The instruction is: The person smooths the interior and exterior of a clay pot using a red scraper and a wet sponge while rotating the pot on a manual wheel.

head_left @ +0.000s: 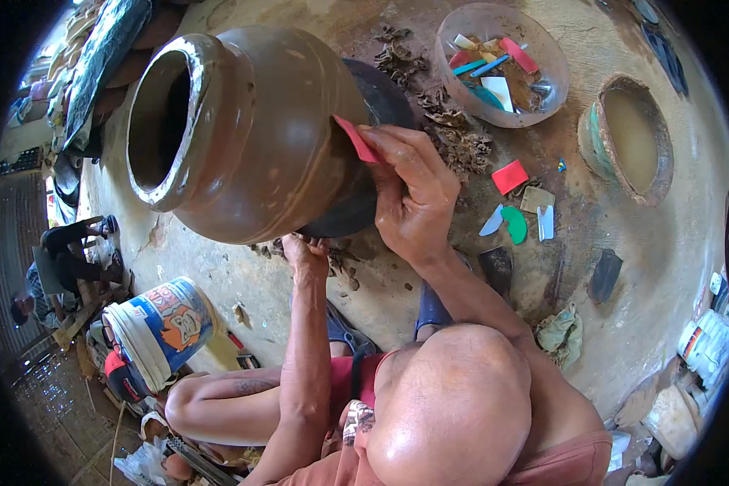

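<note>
A large brown clay pot [287,121] with a thick, wet, pale-edged rim stands on a dark round base [356,202]. My right hand [417,190] pinches a red flexible scraper [353,138], whose edge lies against the pot's shiny outer wall. Low beside the pot, my left hand [306,253] is closed, its fingers curled in near the base's lower edge. The pot and base partly cover those fingers, so what they grip, if anything, is hidden.
A clear plastic tub [559,93] of coloured scrapers stands beyond my right hand. Right of it is a bowl of cloudy water [633,138]. Loose scrapers, including a green one [513,224], and clay trimmings [454,138] lie between. A white-blue bucket [174,324] stands left; a person sits far left.
</note>
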The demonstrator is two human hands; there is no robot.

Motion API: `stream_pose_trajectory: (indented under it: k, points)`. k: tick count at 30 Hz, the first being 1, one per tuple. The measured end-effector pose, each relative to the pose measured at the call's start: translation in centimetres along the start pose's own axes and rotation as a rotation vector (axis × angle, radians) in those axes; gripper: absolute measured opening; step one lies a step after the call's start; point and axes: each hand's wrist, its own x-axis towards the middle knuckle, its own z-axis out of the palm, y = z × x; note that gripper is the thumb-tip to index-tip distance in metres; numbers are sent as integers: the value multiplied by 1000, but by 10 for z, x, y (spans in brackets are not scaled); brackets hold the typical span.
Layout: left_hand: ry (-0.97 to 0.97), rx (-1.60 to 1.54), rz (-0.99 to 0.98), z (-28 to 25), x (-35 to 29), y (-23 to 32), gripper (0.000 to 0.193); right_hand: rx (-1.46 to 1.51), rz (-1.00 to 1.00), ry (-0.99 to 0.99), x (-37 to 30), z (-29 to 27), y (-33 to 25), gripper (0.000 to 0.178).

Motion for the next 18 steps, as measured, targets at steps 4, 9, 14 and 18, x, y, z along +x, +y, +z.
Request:
stream_pose_trajectory:
  k: [4, 9, 14, 18]
  points:
    - [-144, -23, 26, -9, -9, -29, 55, 12, -22, 4, -4, 4, -5, 41]
    - [-393, -133, -126, 10, -51, -65, 55, -21, -30, -8, -3, 0, 2, 40]
    - [-485, -58, -32, 38, -84, -68, 68, -13, -38, -42, 2, 0, 1, 41]
    - [-570, 52, 26, 40, -88, -61, 71, -20, -70, -57, -1, -5, 2, 43]
